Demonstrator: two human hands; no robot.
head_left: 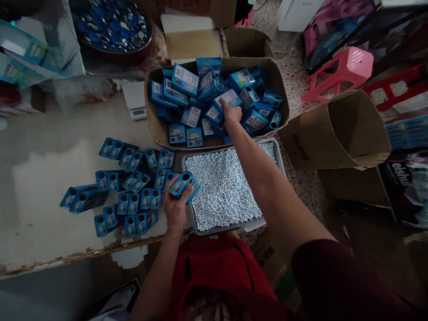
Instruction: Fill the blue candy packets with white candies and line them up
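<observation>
My left hand is wrapped round two small blue packs with dark round holes on their ends, over the left edge of a clear plastic tub. Small pale-blue pellets fill the tub. Beyond it, my right hand reaches into a cardboard box of jumbled blue packs, its fingers closed on a blue pack with a white label. Groups of upright blue packs stand on the table to the left of the tub.
A white scale lies left of the cardboard box. Behind is a bowl of blue and silver pieces. An open brown carton and a pink stool are at right. The worn table edge runs along the lower left.
</observation>
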